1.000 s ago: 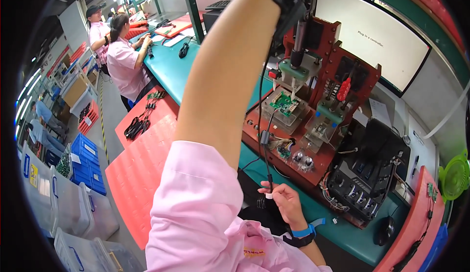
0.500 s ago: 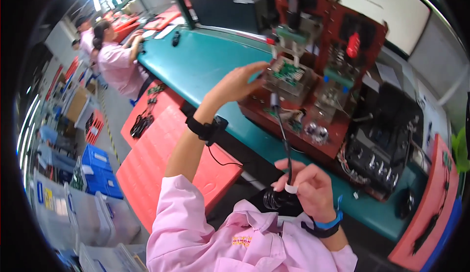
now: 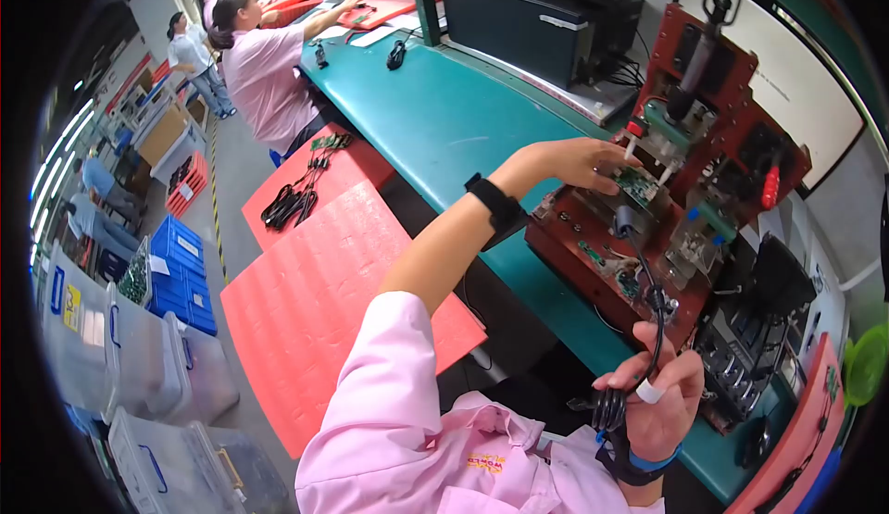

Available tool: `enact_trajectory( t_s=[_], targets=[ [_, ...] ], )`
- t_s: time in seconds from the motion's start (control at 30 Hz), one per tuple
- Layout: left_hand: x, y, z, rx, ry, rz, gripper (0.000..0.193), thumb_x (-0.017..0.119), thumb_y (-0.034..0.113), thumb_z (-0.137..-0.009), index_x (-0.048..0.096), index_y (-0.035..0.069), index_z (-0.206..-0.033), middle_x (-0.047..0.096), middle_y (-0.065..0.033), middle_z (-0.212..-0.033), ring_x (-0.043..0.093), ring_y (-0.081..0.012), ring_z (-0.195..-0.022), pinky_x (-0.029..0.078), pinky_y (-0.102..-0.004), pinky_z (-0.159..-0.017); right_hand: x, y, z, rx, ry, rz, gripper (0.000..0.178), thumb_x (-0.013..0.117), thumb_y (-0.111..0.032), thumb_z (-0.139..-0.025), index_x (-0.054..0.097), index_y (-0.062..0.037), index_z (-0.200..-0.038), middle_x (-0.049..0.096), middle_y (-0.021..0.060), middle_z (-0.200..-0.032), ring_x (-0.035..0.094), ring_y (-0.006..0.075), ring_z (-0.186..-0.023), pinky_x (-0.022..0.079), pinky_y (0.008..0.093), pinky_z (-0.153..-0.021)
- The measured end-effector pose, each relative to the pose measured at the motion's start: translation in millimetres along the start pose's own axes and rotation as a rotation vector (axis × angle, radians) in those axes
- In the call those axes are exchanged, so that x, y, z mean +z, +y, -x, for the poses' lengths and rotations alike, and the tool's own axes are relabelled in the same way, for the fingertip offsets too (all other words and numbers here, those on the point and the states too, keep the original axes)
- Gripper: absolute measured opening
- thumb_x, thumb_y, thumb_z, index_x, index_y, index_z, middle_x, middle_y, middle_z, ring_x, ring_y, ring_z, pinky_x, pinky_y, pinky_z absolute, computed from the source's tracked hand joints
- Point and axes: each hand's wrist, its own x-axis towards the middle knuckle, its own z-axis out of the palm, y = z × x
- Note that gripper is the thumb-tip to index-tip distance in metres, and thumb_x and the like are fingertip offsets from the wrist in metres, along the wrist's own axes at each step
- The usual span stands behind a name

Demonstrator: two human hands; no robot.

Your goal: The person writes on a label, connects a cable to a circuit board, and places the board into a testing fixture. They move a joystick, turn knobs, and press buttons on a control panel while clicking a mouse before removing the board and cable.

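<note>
A green circuit board [image 3: 639,183] sits in a clear nest on a red-brown test fixture [image 3: 579,247]. My left hand [image 3: 585,162] reaches over the board's near left edge, fingers stretched and apart; whether the fingertips touch the board is hard to see. From the board side a black cable [image 3: 660,315] with a thick grey-black sleeve [image 3: 626,221] runs down to my right hand [image 3: 669,414]. That hand is closed on the cable, beside a white tag [image 3: 650,391]. The cable's tied coil [image 3: 608,408] hangs at the fingers.
A second fixture station with a red-handled clamp [image 3: 770,186] stands to the right. Red foam sheets [image 3: 324,301] lie at left, one bearing coiled cables [image 3: 289,206]. A black computer case [image 3: 519,34] stands on the green bench [image 3: 444,111]. Another person [image 3: 269,83] works farther along.
My view has swung, so the bench and fixture sit farther right. My left hand has come farther over the board. My right hand still holds the cable.
</note>
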Motion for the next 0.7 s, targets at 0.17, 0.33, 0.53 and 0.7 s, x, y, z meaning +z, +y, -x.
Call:
enact_trajectory(
  t_s=[0.17,0.33,0.53,0.7],
  targets=[
    [-9,-10,-4,-0.042,-0.097,-0.067,0.051,0.061,0.022,-0.075,0.045,0.013,-0.123,0.045,-0.0115,-0.122,0.046,-0.0255,-0.107,0.037,-0.0321,-0.089,-7,8,9,0.081,-0.017,0.066,0.02,0.054,-0.017,-0.082,0.042,-0.0023,-0.074,0.047,0.0255,-0.111,0.06,0.0256,-0.073,0.051,0.0454,-0.067],
    [-10,-11,-12,0.032,0.006,0.011,0.055,0.064,0.021,-0.067,0.048,0.01,-0.119,0.055,-0.0093,-0.097,0.051,-0.0214,-0.087,0.041,-0.0299,-0.08,-15,20,15,0.2,-0.036,0.122,0.024,0.056,-0.022,-0.081,0.043,-0.0026,-0.077,0.048,0.0241,-0.108,0.06,0.0252,-0.073,0.049,0.0444,-0.071],
    [-18,15,-3,-0.109,0.071,0.19,0.05,0.065,0.018,-0.064,0.053,0.006,-0.11,0.055,-0.0081,-0.104,0.051,-0.0189,-0.098,0.039,-0.0289,-0.086,-16,20,16,0.104,-0.1,0.107,0.02,0.056,-0.018,-0.081,0.046,-0.0005,-0.08,0.051,0.0253,-0.103,0.06,0.0273,-0.074,0.047,0.0449,-0.075],
    [0,60,67,0.034,0.42,0.006,0.049,0.064,0.013,-0.061,0.051,0.001,-0.106,0.055,-0.0097,-0.1,0.052,-0.0191,-0.097,0.038,-0.0285,-0.087,-34,9,45,0.393,-0.163,0.07,0.011,0.053,-0.007,-0.081,0.05,0.0028,-0.081,0.052,0.0279,-0.104,0.06,0.0297,-0.084,0.045,0.0422,-0.08]
  ],
)
